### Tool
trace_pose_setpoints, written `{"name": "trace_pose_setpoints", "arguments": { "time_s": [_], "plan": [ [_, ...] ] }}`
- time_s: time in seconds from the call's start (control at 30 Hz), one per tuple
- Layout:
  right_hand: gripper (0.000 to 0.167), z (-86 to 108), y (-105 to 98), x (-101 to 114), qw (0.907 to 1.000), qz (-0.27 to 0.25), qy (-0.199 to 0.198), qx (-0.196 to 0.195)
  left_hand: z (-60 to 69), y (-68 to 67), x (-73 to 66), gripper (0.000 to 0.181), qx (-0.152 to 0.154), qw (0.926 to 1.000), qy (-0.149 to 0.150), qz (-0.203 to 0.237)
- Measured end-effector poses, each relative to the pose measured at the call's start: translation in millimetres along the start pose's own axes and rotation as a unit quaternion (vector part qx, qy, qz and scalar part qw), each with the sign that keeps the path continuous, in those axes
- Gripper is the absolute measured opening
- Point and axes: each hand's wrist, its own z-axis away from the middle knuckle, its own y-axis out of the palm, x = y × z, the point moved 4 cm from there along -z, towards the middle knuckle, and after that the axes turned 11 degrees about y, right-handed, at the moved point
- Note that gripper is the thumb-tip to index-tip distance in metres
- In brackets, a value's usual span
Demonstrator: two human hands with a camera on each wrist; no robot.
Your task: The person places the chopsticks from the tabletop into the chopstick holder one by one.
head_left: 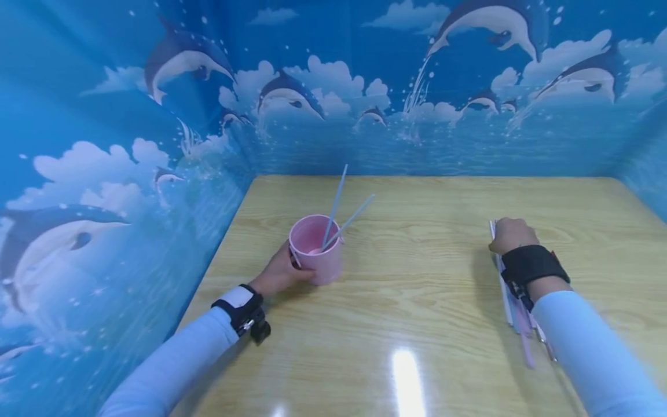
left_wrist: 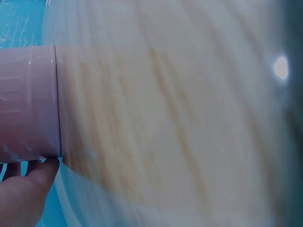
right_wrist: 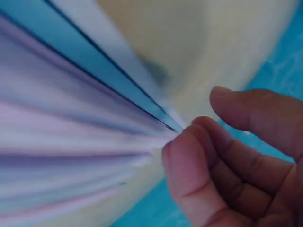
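Observation:
My left hand [head_left: 280, 272] grips the left side of a small pink bucket [head_left: 328, 267], which stands upright on the table. In the left wrist view the fingers [left_wrist: 43, 173] lie against the bucket's wall. Two thin pale-blue straws [head_left: 336, 202] lean out of the bucket toward the right. Over at the right, my right hand [head_left: 513, 234] is at the far end of a bundle of straws [head_left: 513, 313] in white, blue, pink and purple. The right wrist view shows bent fingers [right_wrist: 189, 165] at the straw tips, with the thumb held apart from them.
A wood-grain table [head_left: 411, 243] lies under everything, with bright light reflections near its front. A blue backdrop [head_left: 333, 139] printed with dolphins rises behind the table and along its left side. Another part of it stands at the far right.

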Motion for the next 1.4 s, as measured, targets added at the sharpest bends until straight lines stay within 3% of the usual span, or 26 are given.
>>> {"name": "trace_pose_setpoints", "arguments": {
  "time_s": [0.27,0.4,0.6,0.73,0.87,1.0,1.07,1.17,1.3,1.4],
  "plan": [
    [0.013,-2.5,22.9,-5.6,0.9995,0.004,0.028,-0.014,2.3,0.6,-1.1,0.086,-0.003,1.0000,-0.003,-0.005],
    [0.011,0.4,25.6,2.6,0.9996,-0.001,0.024,-0.016,2.8,0.1,-2.9,0.086,-0.006,0.9999,-0.007,-0.009],
    [0.010,7.5,24.6,20.1,0.9987,0.006,-0.001,-0.050,1.3,0.7,-5.3,0.085,0.002,0.9999,0.003,-0.010],
    [0.009,7.1,23.0,34.2,0.9990,0.007,-0.008,-0.043,1.2,-0.3,-5.5,0.085,0.000,1.0000,0.002,-0.005],
    [0.014,8.2,5.5,50.4,0.9996,-0.004,-0.012,-0.025,1.1,-0.7,-3.6,0.086,0.001,0.9999,0.000,-0.012],
    [0.023,18.8,-36.5,77.8,0.9955,-0.036,-0.046,-0.075,0.5,-1.2,-3.9,0.087,-0.002,0.9998,-0.004,-0.019],
    [0.026,29.7,-63.5,95.6,0.9862,-0.057,-0.078,-0.134,-0.3,-1.7,-5.0,0.087,-0.003,0.9998,-0.003,-0.019],
    [0.025,52.3,-104.4,121.7,0.9632,-0.111,-0.123,-0.212,-1.2,-2.4,-6.0,0.087,-0.004,0.9998,0.000,-0.018],
    [0.017,87.0,-148.8,155.7,0.9204,-0.183,-0.197,-0.284,-0.9,-1.2,-4.4,0.087,-0.003,0.9999,0.004,-0.016],
    [0.017,110.7,-171.0,177.8,0.8857,-0.218,-0.244,-0.329,0.0,1.3,-3.5,0.087,0.000,0.9999,0.005,-0.011]
  ]
}}
